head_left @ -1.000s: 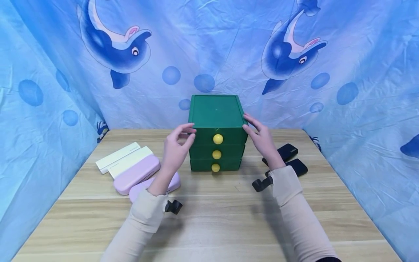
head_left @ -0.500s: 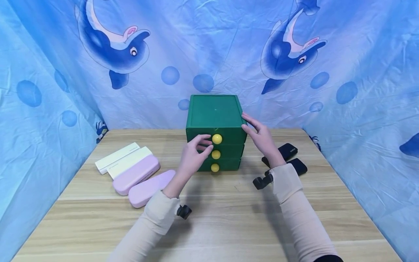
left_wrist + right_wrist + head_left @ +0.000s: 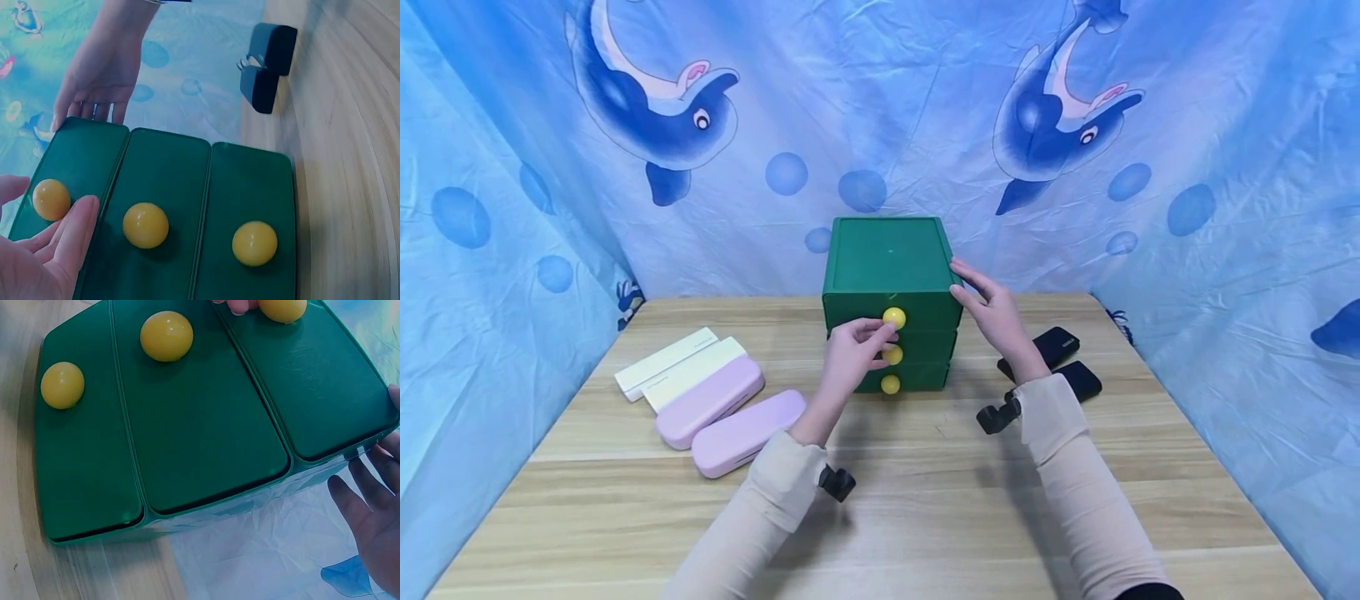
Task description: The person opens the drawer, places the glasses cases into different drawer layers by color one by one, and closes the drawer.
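Note:
A green three-drawer cabinet [image 3: 887, 254] with round yellow knobs stands on the table, its drawers closed. My left hand [image 3: 852, 357] is at its front, thumb and fingers on either side of the top knob [image 3: 51, 200]. In the left wrist view a small gap shows between the fingertips and that knob. The middle knob [image 3: 145, 225] and bottom knob [image 3: 254, 243] are untouched there. My right hand [image 3: 996, 317] rests against the cabinet's upper right edge with relaxed fingers, some of them along its side in the right wrist view.
Left of the cabinet lie two white boxes [image 3: 666, 362] and two lilac oblong cases [image 3: 748, 433]. Two black flat objects [image 3: 1056, 346] lie at the right, partly behind the right arm. A blue dolphin-print cloth [image 3: 880, 108] hangs behind the wooden table [image 3: 925, 508].
My left hand has moved from the cabinet's upper left corner, rightward and down to the top knob. The right hand stays against the cabinet's right edge.

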Motion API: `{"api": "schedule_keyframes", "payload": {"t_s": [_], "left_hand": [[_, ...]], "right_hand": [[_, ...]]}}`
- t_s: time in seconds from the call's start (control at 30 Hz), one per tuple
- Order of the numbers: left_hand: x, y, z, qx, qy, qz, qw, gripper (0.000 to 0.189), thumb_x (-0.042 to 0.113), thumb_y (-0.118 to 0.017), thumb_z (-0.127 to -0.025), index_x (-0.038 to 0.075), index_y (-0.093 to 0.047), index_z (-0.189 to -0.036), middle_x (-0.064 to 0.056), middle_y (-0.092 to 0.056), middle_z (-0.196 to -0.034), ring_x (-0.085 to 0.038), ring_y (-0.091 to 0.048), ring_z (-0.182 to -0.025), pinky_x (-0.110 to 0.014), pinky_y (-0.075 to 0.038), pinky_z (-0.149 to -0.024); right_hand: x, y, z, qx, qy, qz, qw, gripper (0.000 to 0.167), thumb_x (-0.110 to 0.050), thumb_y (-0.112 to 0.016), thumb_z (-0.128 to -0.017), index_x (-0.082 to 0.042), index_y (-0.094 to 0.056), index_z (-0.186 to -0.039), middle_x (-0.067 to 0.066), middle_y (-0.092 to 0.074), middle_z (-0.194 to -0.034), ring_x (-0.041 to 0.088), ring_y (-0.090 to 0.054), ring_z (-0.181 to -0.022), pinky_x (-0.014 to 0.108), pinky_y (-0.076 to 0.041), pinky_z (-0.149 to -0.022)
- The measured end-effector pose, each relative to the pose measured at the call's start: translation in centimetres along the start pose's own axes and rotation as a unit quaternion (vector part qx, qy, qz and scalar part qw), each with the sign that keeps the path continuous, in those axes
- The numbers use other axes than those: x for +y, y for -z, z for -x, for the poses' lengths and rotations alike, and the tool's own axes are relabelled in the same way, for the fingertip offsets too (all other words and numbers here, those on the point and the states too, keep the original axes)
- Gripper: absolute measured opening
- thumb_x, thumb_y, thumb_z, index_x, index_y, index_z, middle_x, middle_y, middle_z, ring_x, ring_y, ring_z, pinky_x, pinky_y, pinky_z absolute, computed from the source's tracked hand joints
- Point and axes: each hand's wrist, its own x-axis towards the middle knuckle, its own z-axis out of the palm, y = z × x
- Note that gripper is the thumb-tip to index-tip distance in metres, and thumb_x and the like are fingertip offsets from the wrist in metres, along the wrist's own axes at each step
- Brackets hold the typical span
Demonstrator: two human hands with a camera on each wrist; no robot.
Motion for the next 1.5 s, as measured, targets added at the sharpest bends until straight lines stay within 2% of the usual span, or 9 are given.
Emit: {"api": "schedule_keyframes", "payload": {"t_s": [0.13, 0.3, 0.5, 0.63, 0.83, 1.07, 1.5], "left_hand": [[0.0, 0.0, -0.4, -0.014, 0.035, 0.043, 0.9983, 0.040, 0.035, -0.065, -0.093, -0.001, -0.068, -0.112, -0.019, -0.073, -0.102, -0.025, -0.073, -0.091, -0.035, -0.060, -0.074], [0.2, -0.2, -0.9, -0.023, 0.070, 0.075, 0.9945, 0.043, 0.038, -0.063, -0.093, -0.002, -0.068, -0.107, -0.015, -0.076, -0.091, -0.020, -0.075, -0.082, -0.033, -0.060, -0.072], [0.4, -0.2, -1.2, -0.030, 0.103, 0.094, 0.9897, 0.045, 0.042, -0.061, -0.094, -0.002, -0.068, -0.106, -0.011, -0.076, -0.087, -0.017, -0.075, -0.078, -0.032, -0.060, -0.073], [0.5, -0.3, -1.5, -0.034, 0.113, 0.096, 0.9883, 0.047, 0.043, -0.062, -0.093, -0.002, -0.067, -0.107, -0.011, -0.076, -0.087, -0.017, -0.074, -0.076, -0.031, -0.060, -0.072], [0.6, -0.4, -1.6, -0.029, 0.112, 0.089, 0.9893, 0.046, 0.039, -0.063, -0.094, -0.005, -0.067, -0.108, -0.014, -0.076, -0.088, -0.016, -0.074, -0.073, -0.029, -0.060, -0.070], [0.7, -0.6, -1.3, -0.012, 0.111, 0.082, 0.9904, 0.044, 0.036, -0.063, -0.094, -0.006, -0.068, -0.105, -0.016, -0.076, -0.087, -0.014, -0.074, -0.069, -0.027, -0.060, -0.068], [0.4, -0.9, -0.5, -0.006, 0.074, 0.070, 0.9948, 0.044, 0.035, -0.062, -0.094, -0.007, -0.070, -0.101, -0.022, -0.074, -0.090, -0.018, -0.074, -0.071, -0.025, -0.059, -0.063]], "right_hand": [[-0.1, -0.2, 0.0, 0.003, 0.001, -0.001, 1.0000, 0.050, -0.037, -0.054, -0.099, -0.020, -0.046, -0.145, 0.000, -0.035, -0.157, 0.018, -0.029, -0.147, 0.052, -0.032, -0.115], [-0.1, -0.3, -0.1, 0.005, 0.008, 0.000, 1.0000, 0.049, -0.035, -0.054, -0.099, -0.018, -0.046, -0.145, 0.000, -0.035, -0.157, 0.020, -0.031, -0.146, 0.051, -0.030, -0.117], [-0.1, -0.3, 0.0, 0.006, 0.015, 0.008, 0.9998, 0.049, -0.035, -0.054, -0.100, -0.016, -0.047, -0.145, -0.001, -0.037, -0.156, 0.021, -0.033, -0.145, 0.050, -0.028, -0.118], [-0.1, -0.3, 0.0, 0.009, 0.012, 0.008, 0.9999, 0.049, -0.035, -0.054, -0.099, -0.016, -0.047, -0.144, -0.002, -0.038, -0.156, 0.021, -0.033, -0.145, 0.049, -0.028, -0.118], [0.0, -0.2, 0.0, 0.008, 0.009, 0.000, 0.9999, 0.048, -0.034, -0.055, -0.099, -0.016, -0.048, -0.143, 0.000, -0.038, -0.155, 0.020, -0.035, -0.144, 0.043, -0.032, -0.117], [-0.2, 0.1, -0.2, -0.014, -0.006, -0.022, 0.9996, 0.050, -0.031, -0.054, -0.099, -0.013, -0.046, -0.145, 0.001, -0.035, -0.157, 0.020, -0.033, -0.145, 0.042, -0.032, -0.117], [-0.4, 0.9, -0.2, -0.040, -0.023, -0.054, 0.9975, 0.052, -0.033, -0.054, -0.099, -0.015, -0.043, -0.147, -0.002, -0.032, -0.158, 0.018, -0.032, -0.146, 0.044, -0.033, -0.116]]}}
